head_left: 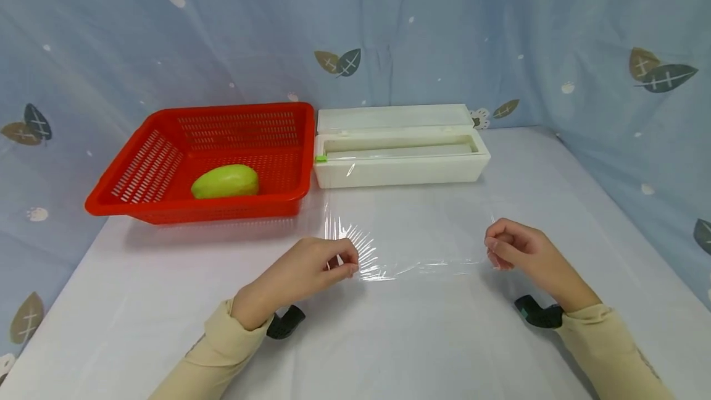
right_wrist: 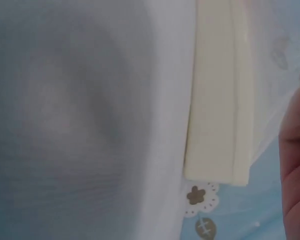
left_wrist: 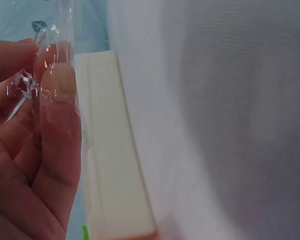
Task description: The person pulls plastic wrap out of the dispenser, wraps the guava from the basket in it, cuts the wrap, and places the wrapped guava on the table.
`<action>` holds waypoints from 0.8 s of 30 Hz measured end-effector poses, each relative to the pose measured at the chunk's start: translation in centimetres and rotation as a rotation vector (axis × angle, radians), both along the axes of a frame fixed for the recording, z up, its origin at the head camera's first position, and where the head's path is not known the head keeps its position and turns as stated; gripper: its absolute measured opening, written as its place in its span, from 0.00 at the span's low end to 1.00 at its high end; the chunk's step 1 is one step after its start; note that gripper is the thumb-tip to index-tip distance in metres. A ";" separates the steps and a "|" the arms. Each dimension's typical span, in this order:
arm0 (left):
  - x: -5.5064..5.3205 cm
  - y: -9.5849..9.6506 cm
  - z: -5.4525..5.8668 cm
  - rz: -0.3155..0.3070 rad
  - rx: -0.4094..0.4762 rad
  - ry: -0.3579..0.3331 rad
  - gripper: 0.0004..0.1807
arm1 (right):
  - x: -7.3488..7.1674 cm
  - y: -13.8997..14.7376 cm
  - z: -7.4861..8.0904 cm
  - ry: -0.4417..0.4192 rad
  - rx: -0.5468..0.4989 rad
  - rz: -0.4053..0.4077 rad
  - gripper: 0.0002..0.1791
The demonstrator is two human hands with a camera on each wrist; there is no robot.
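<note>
A clear sheet of plastic wrap (head_left: 416,227) stretches from a white wrap dispenser box (head_left: 402,170) toward me, its front edge between my two hands. My left hand (head_left: 308,267) pinches the sheet's left corner between thumb and fingers; in the left wrist view the film bunches and creases at the fingertips (left_wrist: 60,80). My right hand (head_left: 522,252) pinches the right corner, fingers curled; only part of it shows in the right wrist view. The dispenser's lid (head_left: 394,117) stands raised at the back, and a roll (head_left: 400,152) lies inside. A green slider (head_left: 321,158) sits at its left front edge.
Left of the dispenser stands a red plastic basket (head_left: 308,159) holding a green oval fruit (head_left: 226,181). Both rest on a white-covered table (head_left: 389,344). A blue patterned curtain (head_left: 422,29) hangs behind and along the sides.
</note>
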State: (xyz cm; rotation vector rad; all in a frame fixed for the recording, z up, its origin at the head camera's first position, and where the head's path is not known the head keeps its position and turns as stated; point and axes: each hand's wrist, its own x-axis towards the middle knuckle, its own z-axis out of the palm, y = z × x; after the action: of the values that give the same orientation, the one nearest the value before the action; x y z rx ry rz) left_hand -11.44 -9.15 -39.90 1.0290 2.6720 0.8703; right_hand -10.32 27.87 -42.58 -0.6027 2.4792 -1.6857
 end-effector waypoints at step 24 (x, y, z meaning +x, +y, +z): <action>-1.8 -1.2 -3.0 -0.136 0.173 -0.343 0.01 | -1.1 1.1 -2.1 -0.130 0.227 0.182 0.10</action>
State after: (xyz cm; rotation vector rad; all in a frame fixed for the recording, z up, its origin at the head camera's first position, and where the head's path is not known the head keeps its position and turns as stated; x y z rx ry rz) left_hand -13.20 -10.39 -42.90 0.9788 2.2503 1.1479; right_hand -11.45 29.01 -44.70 -0.6481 2.3967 -1.3129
